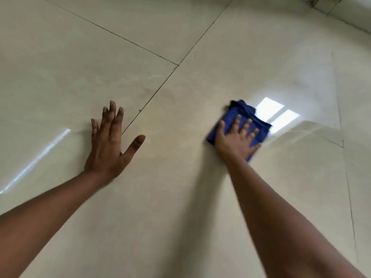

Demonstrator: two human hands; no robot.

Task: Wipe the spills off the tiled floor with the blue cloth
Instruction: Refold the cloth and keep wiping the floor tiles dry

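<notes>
We see the right hand (236, 137) laid flat on the folded cloth (246, 122), fingers spread and straight, pressing it to the floor (180, 197); we judge the spread is there to load the whole pad evenly, so it drags liquid rather than skating over it; the cloth lies on the tile right of the grout line (160, 87), just beside a bright window reflection (278, 115). The left hand (109, 141) rests palm-down on the neighbouring tile, fingers extended, thumb splayed, holding nothing; most likely a prop for our weight while we lean. We cannot make out any spill in this blur.
</notes>
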